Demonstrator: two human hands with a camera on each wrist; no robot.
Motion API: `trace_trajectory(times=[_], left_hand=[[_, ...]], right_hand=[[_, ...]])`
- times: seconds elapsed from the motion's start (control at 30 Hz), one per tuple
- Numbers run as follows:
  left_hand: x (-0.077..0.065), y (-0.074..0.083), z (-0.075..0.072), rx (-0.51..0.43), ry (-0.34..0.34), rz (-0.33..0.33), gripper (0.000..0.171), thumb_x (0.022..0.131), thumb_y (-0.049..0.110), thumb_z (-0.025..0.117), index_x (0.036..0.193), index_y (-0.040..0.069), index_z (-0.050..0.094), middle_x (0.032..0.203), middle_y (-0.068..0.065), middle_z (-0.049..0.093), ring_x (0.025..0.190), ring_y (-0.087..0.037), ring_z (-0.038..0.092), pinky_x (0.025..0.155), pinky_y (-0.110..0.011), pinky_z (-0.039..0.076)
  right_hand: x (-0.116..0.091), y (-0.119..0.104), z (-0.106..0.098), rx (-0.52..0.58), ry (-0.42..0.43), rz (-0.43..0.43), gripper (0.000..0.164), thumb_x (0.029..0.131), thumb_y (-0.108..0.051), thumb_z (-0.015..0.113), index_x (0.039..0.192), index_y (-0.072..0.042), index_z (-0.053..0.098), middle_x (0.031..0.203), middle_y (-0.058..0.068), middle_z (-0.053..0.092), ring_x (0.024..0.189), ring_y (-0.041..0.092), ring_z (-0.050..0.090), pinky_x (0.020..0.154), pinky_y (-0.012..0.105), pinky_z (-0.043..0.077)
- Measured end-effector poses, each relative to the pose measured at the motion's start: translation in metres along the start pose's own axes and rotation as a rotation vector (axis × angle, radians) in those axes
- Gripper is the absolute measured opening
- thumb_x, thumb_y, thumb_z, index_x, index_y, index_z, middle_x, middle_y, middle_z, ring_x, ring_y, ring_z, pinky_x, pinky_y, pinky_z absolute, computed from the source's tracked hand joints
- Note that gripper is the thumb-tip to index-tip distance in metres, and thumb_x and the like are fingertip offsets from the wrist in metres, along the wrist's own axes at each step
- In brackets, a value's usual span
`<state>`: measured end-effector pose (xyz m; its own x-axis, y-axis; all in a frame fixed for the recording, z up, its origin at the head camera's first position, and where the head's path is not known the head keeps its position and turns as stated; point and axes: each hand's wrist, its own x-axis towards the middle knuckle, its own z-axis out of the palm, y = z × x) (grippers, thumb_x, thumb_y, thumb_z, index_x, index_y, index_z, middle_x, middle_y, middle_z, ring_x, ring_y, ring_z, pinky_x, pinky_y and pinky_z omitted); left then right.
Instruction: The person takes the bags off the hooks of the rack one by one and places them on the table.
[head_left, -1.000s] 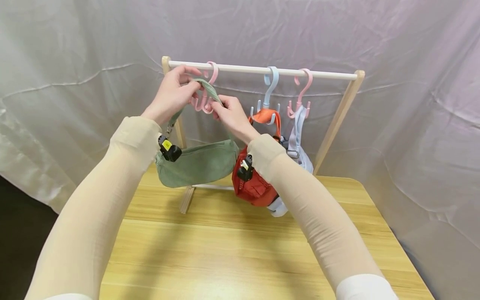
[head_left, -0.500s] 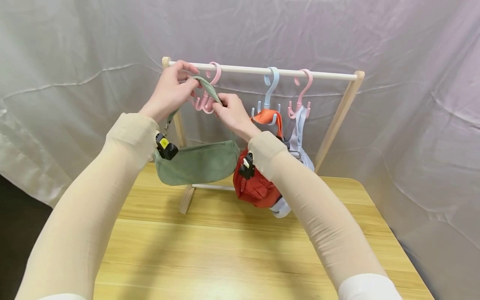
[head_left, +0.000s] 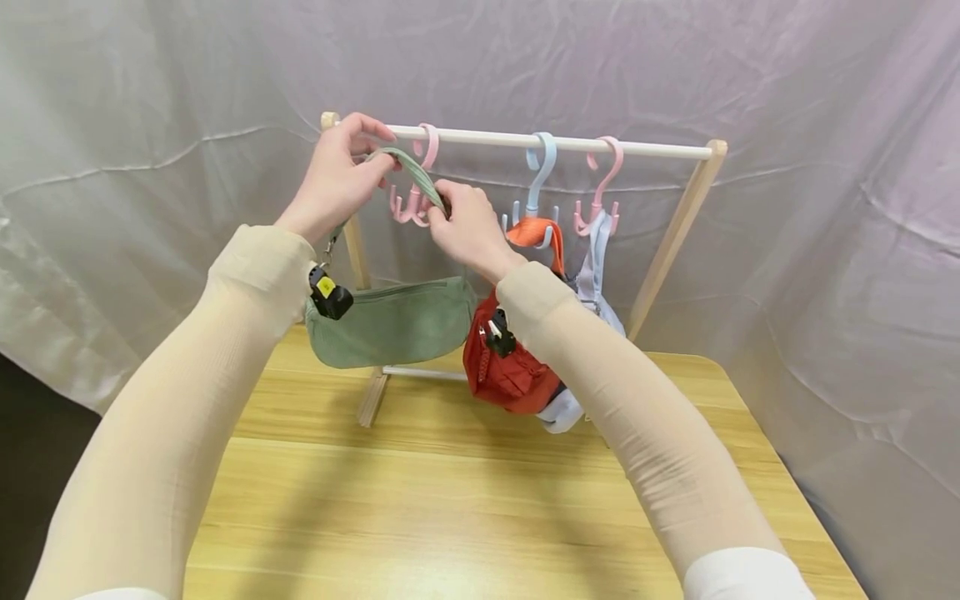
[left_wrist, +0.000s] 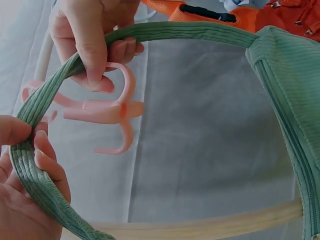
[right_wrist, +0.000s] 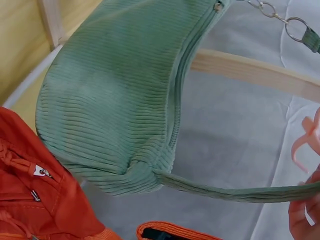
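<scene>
Both hands have lifted the strap a little higher since a moment ago, and the green bag now hangs a bit farther above the desk. The left hand point(head_left: 339, 179) pinches the green ribbed strap point(head_left: 417, 172) near the left end of the white rail point(head_left: 555, 143) of the small wooden rack. The right hand point(head_left: 468, 229) pinches the same strap just beside the pink plastic hook point(head_left: 415, 193), which hangs on the rail. In the left wrist view, the fingers point(left_wrist: 92, 55) of the right hand press the strap against the hook's curved arm.

The soft green corduroy bag point(head_left: 390, 322) hangs below the hands, off the wooden desk point(head_left: 420, 500). Just to its right hangs a red-orange bag point(head_left: 510, 371) from a blue plastic hook point(head_left: 538, 179). Farther right, a pale blue bag point(head_left: 600, 283) hangs from another pink hook point(head_left: 602, 187). White cloth point(head_left: 150, 125) covers the wall behind the rack.
</scene>
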<state>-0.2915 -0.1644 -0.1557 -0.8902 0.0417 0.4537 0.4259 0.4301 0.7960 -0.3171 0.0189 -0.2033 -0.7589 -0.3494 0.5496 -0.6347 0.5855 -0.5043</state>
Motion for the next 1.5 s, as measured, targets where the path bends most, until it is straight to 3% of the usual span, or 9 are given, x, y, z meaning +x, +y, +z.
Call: trace_trajectory(times=[0.2,0.6,0.97,1.2,1.5], left_hand=[[-0.002,0.001,0.004,-0.029,0.054,0.024,0.02,0.095,0.01,0.052,0.112,0.017,0.059,0.088,0.01,0.064,0.068,-0.007,0.059,0.067,-0.023,0.045],[-0.011,0.0,0.009,-0.109,0.109,0.109,0.014,0.094,0.009,0.054,0.104,0.016,0.062,0.088,0.008,0.065,0.063,-0.008,0.057,0.062,-0.021,0.046],[-0.021,-0.007,0.007,-0.182,0.119,0.117,0.019,0.093,0.004,0.051,0.1,0.015,0.065,0.082,0.011,0.067,0.061,-0.009,0.055,0.058,-0.018,0.046],[-0.027,-0.012,0.007,-0.202,0.118,0.127,0.017,0.094,0.004,0.053,0.1,0.015,0.064,0.081,0.01,0.068,0.061,-0.008,0.055,0.058,-0.019,0.047],[-0.037,-0.016,0.006,-0.23,0.134,0.141,0.017,0.094,0.004,0.056,0.101,0.017,0.065,0.082,0.009,0.066,0.062,-0.008,0.057,0.06,-0.019,0.048]], right_hand=[[-0.002,-0.001,-0.002,-0.106,0.064,-0.022,0.007,0.093,-0.015,0.057,0.09,-0.014,0.063,0.073,0.0,0.056,0.07,0.017,0.054,0.062,0.028,0.037],[-0.006,0.002,-0.004,-0.091,0.12,-0.114,0.004,0.093,-0.012,0.06,0.092,-0.012,0.064,0.071,0.001,0.053,0.069,0.017,0.05,0.064,0.027,0.035],[-0.019,0.015,-0.006,-0.005,0.123,-0.084,0.018,0.087,-0.004,0.062,0.103,-0.008,0.07,0.07,0.003,0.059,0.062,0.014,0.047,0.064,0.024,0.033],[-0.032,0.019,-0.002,0.122,0.112,-0.073,0.026,0.083,0.001,0.06,0.107,-0.006,0.069,0.072,0.002,0.06,0.06,0.012,0.046,0.063,0.022,0.034],[-0.054,0.025,0.01,0.209,0.099,-0.057,0.022,0.083,0.001,0.06,0.101,-0.007,0.068,0.071,0.002,0.058,0.06,0.011,0.045,0.062,0.023,0.035]])
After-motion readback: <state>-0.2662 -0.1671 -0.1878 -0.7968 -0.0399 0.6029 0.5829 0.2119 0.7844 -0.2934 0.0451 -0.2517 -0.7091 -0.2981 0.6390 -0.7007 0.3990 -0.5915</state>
